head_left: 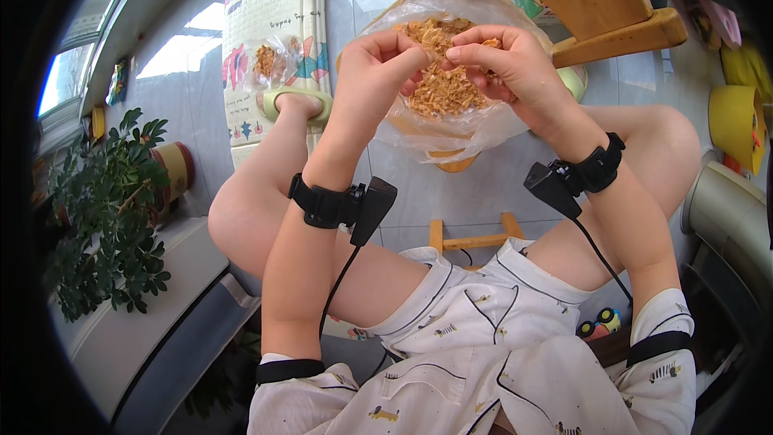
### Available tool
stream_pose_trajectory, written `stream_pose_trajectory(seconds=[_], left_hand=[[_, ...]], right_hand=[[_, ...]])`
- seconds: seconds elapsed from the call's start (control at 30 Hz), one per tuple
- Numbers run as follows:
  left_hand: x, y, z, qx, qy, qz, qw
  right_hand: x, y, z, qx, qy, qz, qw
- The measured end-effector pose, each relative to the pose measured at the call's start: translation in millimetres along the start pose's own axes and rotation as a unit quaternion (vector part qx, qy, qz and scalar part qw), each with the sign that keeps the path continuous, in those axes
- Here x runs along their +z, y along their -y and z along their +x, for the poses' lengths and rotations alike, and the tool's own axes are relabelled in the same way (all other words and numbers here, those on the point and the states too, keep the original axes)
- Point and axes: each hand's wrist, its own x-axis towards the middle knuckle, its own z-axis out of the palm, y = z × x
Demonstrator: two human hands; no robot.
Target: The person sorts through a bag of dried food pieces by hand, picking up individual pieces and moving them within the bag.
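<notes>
My left hand (378, 72) and my right hand (509, 64) are raised over a clear plastic bag (495, 135), their fingertips nearly meeting. The spread bag holds a heap of orange-brown dried shreds (441, 98) and lies on a wooden seat (457, 166). Thumb and forefinger of my left hand are pinched together; whatever lies between them is too small to name. My right hand pinches too, and a few orange-brown dried pieces (490, 44) show among its curled fingers. Each wrist wears a black strap with a small box.
A smaller clear bag of brown bits (266, 63) lies on a patterned mat (274, 0) at the left. A wooden chair (612, 40) stands at the far right, near a yellow bin (734, 121). A potted plant (121, 209) is at left; a toy car (600, 324) lies near right.
</notes>
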Motion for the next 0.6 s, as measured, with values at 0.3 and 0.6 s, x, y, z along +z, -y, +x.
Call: stream_pose_trajectory(seconds=[0.3, 0.6], left_hand=[[0.7, -4.4, -2.2, 0.060, -0.042, 0.079, 0.994], [-11.4, -0.9, 1.3, 0.052, 0.010, 0.027, 0.998]], right_hand=[[-5.7, -1.9, 1.9, -0.013, -0.011, -0.035, 0.999], [-0.9, -4.6, -0.5, -0.045, 0.024, -0.104, 0.993]])
